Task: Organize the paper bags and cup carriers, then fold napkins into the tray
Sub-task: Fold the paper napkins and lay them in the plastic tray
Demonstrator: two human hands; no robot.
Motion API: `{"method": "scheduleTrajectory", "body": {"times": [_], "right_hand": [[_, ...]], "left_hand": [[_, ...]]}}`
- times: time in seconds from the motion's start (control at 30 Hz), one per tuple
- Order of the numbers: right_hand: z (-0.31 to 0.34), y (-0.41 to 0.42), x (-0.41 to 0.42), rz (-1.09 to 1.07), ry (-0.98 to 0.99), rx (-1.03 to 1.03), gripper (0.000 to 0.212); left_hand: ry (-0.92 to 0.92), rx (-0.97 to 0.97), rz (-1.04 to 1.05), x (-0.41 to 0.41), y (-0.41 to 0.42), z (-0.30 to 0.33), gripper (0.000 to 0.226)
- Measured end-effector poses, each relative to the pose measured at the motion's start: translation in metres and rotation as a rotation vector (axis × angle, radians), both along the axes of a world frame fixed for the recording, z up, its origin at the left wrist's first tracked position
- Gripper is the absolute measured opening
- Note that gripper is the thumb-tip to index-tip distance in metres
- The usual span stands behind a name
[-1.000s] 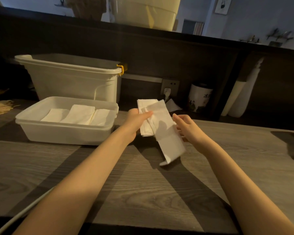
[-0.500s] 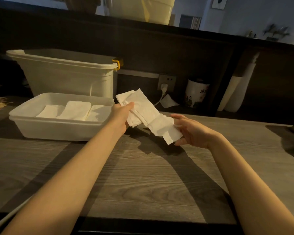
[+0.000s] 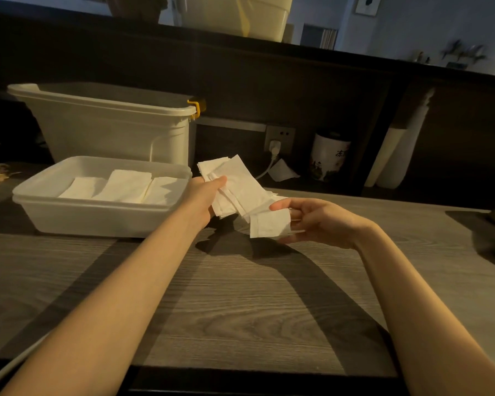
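White napkins (image 3: 235, 184) between both hands

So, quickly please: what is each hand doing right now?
Left hand: holds the bunch of napkins, thumb on top.
Right hand: pinches the lower end of one napkin.

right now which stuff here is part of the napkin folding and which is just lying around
In use:
- napkins, held by left hand and right hand
- tray holding folded napkins

Lying about:
- tall bin
- printed jar
- wall plug
- loose paper scrap
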State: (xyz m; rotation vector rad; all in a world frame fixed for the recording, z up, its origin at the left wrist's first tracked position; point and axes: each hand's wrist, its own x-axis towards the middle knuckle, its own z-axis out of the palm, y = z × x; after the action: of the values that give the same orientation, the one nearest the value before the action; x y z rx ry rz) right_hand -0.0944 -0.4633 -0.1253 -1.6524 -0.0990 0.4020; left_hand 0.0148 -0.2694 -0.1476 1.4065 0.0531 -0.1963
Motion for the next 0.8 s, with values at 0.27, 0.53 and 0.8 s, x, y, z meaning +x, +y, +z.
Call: {"method": "scheduleTrajectory", "body": {"times": [0.27, 0.53, 0.8], "right_hand": [[-0.006, 0.008, 0.005, -0.246, -0.275, -0.235, 0.013], [-0.008, 0.019, 0.011, -0.442, -0.533, -0.464, 0.010], [-0.017, 0.025, 0.018, -0.592, -0.538, -0.491, 0.017]], "left_hand": [[-0.012, 0.048, -0.021, -0.003, -0.005, 0.001, 0.021], [-0.028, 0.101, -0.175, -0.019, -0.013, 0.004, 0.038], [-0.037, 0.135, -0.350, -0.029, -0.020, 0.006, 0.032]]}}
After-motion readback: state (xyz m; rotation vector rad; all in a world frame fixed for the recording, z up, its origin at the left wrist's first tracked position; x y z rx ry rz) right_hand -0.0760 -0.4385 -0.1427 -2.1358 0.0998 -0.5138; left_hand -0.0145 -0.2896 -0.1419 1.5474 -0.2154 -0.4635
